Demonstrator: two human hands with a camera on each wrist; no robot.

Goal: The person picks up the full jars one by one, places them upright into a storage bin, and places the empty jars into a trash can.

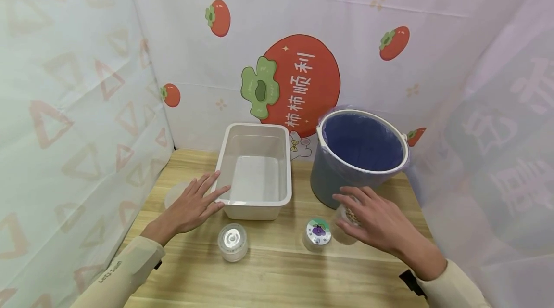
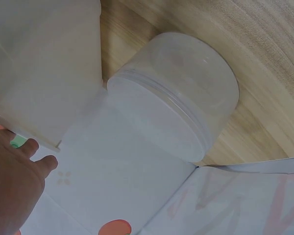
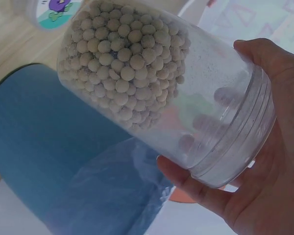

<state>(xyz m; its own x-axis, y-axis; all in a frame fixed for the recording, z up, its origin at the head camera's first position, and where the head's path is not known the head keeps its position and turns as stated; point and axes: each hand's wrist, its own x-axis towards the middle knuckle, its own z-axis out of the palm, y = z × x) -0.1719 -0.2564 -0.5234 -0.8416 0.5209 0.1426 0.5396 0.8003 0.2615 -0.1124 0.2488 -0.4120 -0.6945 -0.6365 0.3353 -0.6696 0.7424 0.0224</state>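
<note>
My right hand (image 1: 374, 219) grips a clear plastic jar (image 3: 206, 117) around its ribbed top end. Small beige balls (image 3: 130, 63) fill the jar's lower part, as the right wrist view shows. In the head view the hand covers most of that jar, in front of the blue bucket (image 1: 329, 183). My left hand (image 1: 195, 204) lies with spread fingers at the left front rim of a white rectangular tub (image 1: 257, 203). No object is gripped by it. Nothing shows inside the tub. Left of it stands a clear jar with a pale lid (image 2: 186, 93), partly hidden by the left hand in the head view.
A small round container (image 1: 318, 233) with a green and purple printed top stands left of the right hand. Another small clear lidded container (image 1: 232, 242) sits before the tub. A thin plastic liner covers the bucket's rim (image 1: 368, 171). Printed cloth walls (image 1: 182, 33) surround the wooden table (image 1: 277, 274).
</note>
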